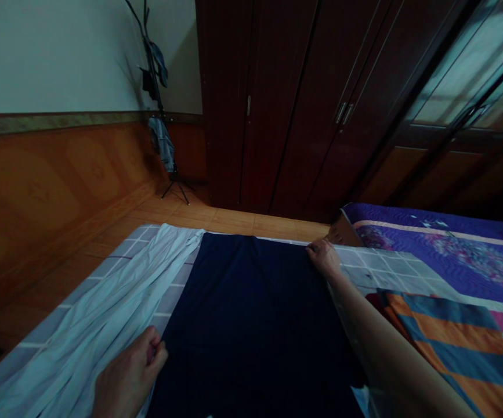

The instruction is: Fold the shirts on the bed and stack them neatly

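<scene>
A dark navy cloth (255, 313) lies spread out flat on a surface with a grey checked cover (386, 264). My right hand (324, 257) is at the cloth's far right corner, its fingers closed on the edge there. Beside the cloth's left edge, nearer to me, is my left hand (131, 371), curled with thumb and forefinger pressed together; whether it pinches any fabric is hidden. A long, wrinkled pale cloth (107, 313) stretches along the left side, partly under my left hand.
Folded orange and teal striped fabric (455, 331) lies at the right, with a purple flowered bedcover (451, 244) behind it. Across the tiled floor stand a dark wardrobe (277, 104) and a coat stand (153, 69) with hats and a blue garment.
</scene>
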`<state>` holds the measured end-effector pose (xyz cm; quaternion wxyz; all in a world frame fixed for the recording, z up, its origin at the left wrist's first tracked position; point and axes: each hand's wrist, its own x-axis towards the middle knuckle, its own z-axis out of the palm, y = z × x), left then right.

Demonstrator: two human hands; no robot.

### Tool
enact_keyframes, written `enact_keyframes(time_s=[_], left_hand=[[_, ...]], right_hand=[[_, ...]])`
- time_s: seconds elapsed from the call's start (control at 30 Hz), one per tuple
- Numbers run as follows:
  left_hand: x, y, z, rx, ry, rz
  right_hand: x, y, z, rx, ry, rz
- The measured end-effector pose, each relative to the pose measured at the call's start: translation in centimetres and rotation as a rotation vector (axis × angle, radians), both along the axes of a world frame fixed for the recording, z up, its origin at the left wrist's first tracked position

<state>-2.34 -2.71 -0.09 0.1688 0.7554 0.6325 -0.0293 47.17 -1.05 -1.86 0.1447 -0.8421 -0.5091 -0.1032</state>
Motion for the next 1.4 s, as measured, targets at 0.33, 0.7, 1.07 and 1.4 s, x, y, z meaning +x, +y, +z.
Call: enact_keyframes(time_s=[0.33,0.7,1.07,1.4], left_hand=[[-0.5,0.3,-0.7,-0.031,-0.013,0.002],[-0.4,0.2,-0.3,-0.029,-0.007,0.015],[-0.1,0.1,0.1,0.014,-0.01,0.014],[0.2,-0.3,1.1,0.077,-0.039,0.0]], right_hand=[[2.6,1.2,-2.0,0.123,0.037,-0.061],[2.3,1.1,-2.2,0.117,0.003,-0.043],[0.9,0.8,-1.8,0.071,-0.015,-0.015],[-2.4,-3.6,1.2,-0.045,0.008,0.128]])
